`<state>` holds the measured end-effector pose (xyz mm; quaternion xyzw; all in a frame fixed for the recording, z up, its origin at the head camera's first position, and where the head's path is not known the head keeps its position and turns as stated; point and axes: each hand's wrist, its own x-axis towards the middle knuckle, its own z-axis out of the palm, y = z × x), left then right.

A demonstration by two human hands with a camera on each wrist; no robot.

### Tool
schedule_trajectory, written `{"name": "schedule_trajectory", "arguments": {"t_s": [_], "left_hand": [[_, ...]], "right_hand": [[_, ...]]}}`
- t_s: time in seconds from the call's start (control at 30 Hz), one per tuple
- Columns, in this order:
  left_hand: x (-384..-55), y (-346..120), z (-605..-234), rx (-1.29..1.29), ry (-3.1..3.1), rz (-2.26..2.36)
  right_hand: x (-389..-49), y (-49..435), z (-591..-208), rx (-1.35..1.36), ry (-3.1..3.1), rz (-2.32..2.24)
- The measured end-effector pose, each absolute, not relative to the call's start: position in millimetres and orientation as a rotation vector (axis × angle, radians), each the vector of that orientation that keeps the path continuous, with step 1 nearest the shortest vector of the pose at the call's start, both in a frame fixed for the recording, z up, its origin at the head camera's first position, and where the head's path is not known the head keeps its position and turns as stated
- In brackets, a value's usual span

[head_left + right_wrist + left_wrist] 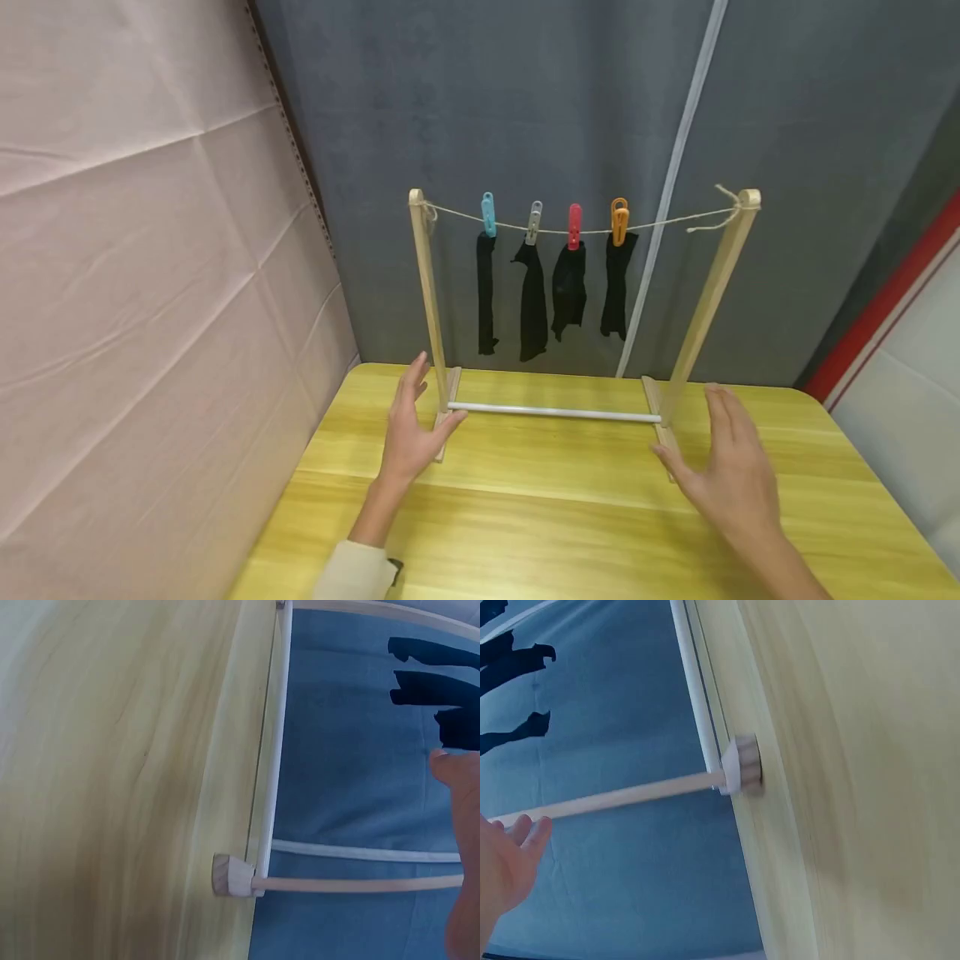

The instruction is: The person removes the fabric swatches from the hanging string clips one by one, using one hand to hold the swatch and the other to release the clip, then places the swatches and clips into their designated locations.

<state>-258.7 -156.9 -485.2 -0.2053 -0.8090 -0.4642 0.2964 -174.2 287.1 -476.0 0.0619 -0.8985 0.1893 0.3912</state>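
A small wooden drying rack [430,300] stands at the far side of a yellow wooden table [570,517]. From its string hang four black socks [532,304], each under a clothespin: blue [488,214], grey [534,222], red [574,226] and orange [619,221]. My left hand [412,425] is open, fingers straight, just left of the left post's foot [447,417]. My right hand [731,467] is open beside the right foot [660,417]. Contact with the rack cannot be told. The left wrist view shows the left hand [506,870], the post [615,796] and its foot [742,765]. The right wrist view shows the right fingers [461,825] and the foot [229,874].
A white bar [553,412] joins the rack's two feet. A grey curtain [525,108] hangs close behind the table. A pink cloth wall [135,292] stands on the left. The table's right edge [885,483] drops off beside a red-edged panel.
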Motion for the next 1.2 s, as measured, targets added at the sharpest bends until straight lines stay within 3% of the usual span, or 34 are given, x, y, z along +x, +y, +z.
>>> {"name": "schedule_trajectory", "arguments": {"t_s": [0.73,1.2], "left_hand": [[-276,-105,-477,-0.606,-1.816,-1.964],[-315,-77,-486,-0.322,-1.421,-2.594]], "right_hand": [[-193,237,-468,0.302,-2.274,0.574],[-203,211,-461,0.351,-2.297,0.611]]}}
